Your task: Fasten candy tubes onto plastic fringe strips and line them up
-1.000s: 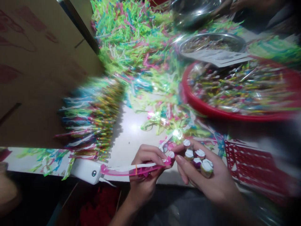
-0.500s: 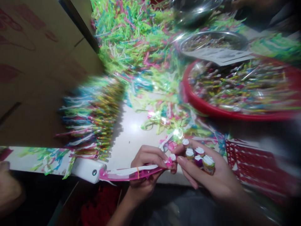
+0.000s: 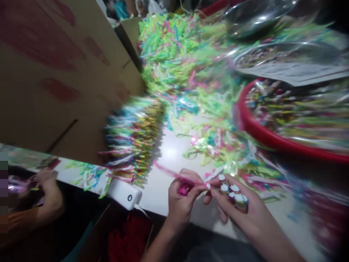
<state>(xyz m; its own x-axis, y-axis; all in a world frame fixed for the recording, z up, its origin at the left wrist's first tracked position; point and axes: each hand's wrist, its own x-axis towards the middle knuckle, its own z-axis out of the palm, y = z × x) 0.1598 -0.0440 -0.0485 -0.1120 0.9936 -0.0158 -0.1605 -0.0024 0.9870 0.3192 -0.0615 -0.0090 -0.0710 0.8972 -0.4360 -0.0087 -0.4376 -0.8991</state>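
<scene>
My left hand (image 3: 181,203) is closed round a bright pink ribbon (image 3: 169,170), whose blurred free end reaches up and left over the white table. At its fingertips, a small white and pink piece meets the thumb and finger of my right hand (image 3: 255,214). In the curled fingers of that right hand sit several small paper rolls (image 3: 240,199) with white ends and coloured sides. Motion blur hides exactly how the ribbon and the piece at the fingertips join. Loose ribbon strips (image 3: 215,145) lie just beyond both hands.
A row of finished-looking bundles (image 3: 144,145) with ribbon tails leans by a cardboard box (image 3: 89,120). A white power bank (image 3: 122,193) lies at the table edge. At right are a red basin (image 3: 252,123) and a metal tray (image 3: 321,47). Another person's arm (image 3: 50,196) is at left.
The pink ribbon's free end has swung from low left to up and left of my left hand. My right hand still cups the rolls. The camera view has turned left.
</scene>
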